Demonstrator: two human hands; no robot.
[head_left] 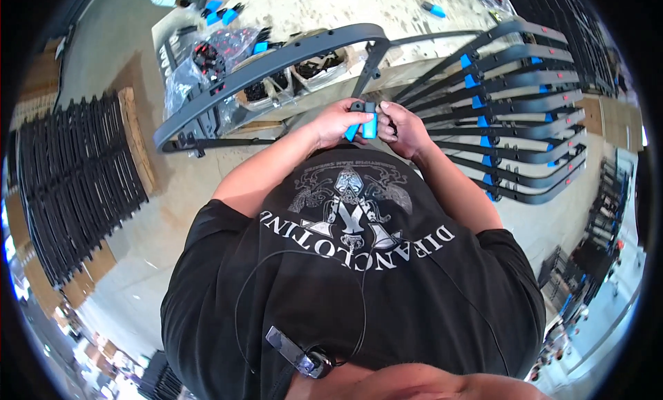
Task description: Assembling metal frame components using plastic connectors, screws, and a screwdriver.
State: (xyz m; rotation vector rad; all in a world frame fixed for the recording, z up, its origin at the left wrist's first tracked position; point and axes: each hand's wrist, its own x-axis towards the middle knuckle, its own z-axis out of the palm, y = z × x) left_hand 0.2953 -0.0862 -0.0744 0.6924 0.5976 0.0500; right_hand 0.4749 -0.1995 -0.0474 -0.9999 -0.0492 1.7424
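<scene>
In front of my chest, my left hand (336,122) is closed on a small blue-and-black piece (369,126). Its lower part is bright blue and its top is black. A second blue-and-black bit shows beside it, partly covered by the thumb. Close by on the right, my right hand (406,129) has its fingers curled in. A small dark part (394,128) shows between those fingers, too small to name. Just beyond both hands, a large black curved tube frame (276,58) leans against the workbench, touched by neither hand.
The worn workbench (394,10) carries open bags of black parts (318,63), a plastic bag (221,51) and loose blue-and-black pieces (434,10). To the right, several black curved frames (532,134) stand in a row with blue spacers (476,100). Black bars (83,176) are stacked at left.
</scene>
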